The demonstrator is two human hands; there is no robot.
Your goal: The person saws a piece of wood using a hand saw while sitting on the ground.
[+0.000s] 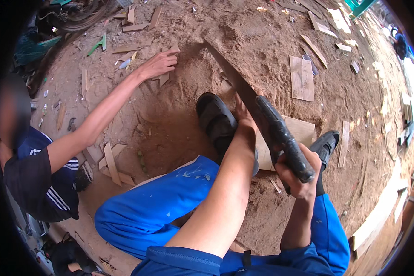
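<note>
2 bare hands are working between a pair of bent legs in blue trousers [152,195], over sandy ground [262,50]. The right hand [300,171] is gripping a saw [272,122] — its fingers are closing around the black handle — and the dark blade [234,78] is slanting away toward the far left. The left hand [242,109] is resting low just beside the left sandal [214,115], partly hiding behind the blade, so I cannot tell how wide its fingers are standing or what they are pressing on.

A pale board [300,131] is lying between the 2 feet, partly under the saw handle in this view; I cannot tell whether the saw is touching it. The right sandal [326,146] is standing at the board's right side.

To the left, a co-worker in a dark top is stretching an arm across, and that person's hand [158,65] is hovering or resting near the ground, its fingers pointing toward the blade's tip but keeping apart from it.

Farther right, a rectangular wood piece [302,79] is lying flat, with a narrow strip [343,143] lying nearer. A green plastic piece [96,46] is lying at the far left, and long planks [377,221] are lying at the near right.
</note>
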